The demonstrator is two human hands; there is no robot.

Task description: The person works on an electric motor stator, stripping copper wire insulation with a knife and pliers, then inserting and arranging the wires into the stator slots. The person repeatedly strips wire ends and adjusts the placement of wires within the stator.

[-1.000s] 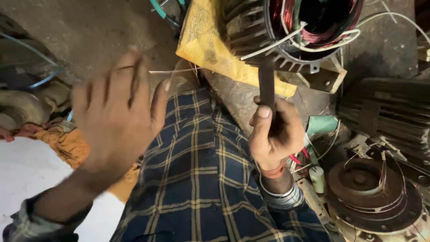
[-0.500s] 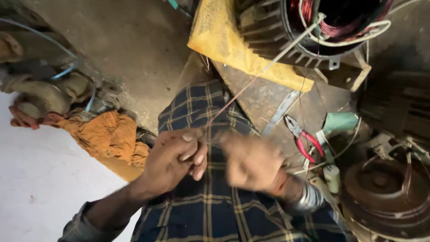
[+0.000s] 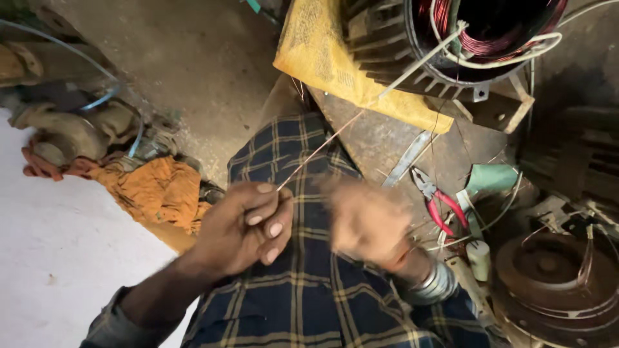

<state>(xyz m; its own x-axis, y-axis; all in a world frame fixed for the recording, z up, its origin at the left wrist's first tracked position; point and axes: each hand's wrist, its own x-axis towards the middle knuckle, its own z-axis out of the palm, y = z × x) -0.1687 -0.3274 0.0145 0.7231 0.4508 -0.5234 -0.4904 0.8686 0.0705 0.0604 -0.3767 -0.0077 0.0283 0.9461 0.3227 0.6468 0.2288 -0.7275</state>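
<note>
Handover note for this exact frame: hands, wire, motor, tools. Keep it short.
Left hand: fingers pinched shut on a thin wire, above the checked cloth over the lap.
Right hand: motion-blurred beside the left; grip and contents cannot be told.
Wire runs taut up towards the motor stator with copper windings, which sits on a yellow sack.
Red-handled pliers and a flat metal strip lie on the floor to the right, untouched.
Done: wire drawn out and gripped.
Left: whatever the wire still needs at the windings; its far end is not clear.
</note>
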